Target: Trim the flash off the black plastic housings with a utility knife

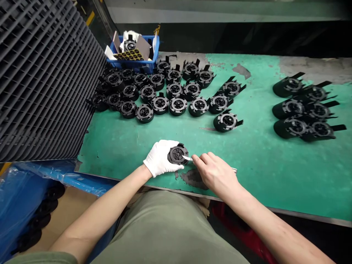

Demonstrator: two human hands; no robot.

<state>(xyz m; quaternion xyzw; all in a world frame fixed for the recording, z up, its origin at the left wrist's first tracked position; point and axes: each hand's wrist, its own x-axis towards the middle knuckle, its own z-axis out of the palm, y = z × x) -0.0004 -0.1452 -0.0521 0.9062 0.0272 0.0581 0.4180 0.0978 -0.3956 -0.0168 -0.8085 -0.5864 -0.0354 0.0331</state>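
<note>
My left hand (161, 158), in a white glove, is closed around a round black plastic part (178, 154) near the front edge of the green tabletop. The part's ringed face is turned up toward me. Bare and ungloved, my right hand (214, 169) grips a small knife (187, 158) with a slim, curved, pale blade. The blade reaches over the right side of the part's face; whether its tip touches the surface I cannot tell. Most of the knife's handle is hidden in my fist, and its end shows behind the hand.
Many similar black parts (178, 105) stand in rows beyond my hands, with another cluster (290, 109) at the right. A blue bin (150, 66) with card and stickers sits behind. Stacked black grid trays (44, 80) rise at the left. Below them is a plastic-lined box (71, 205).
</note>
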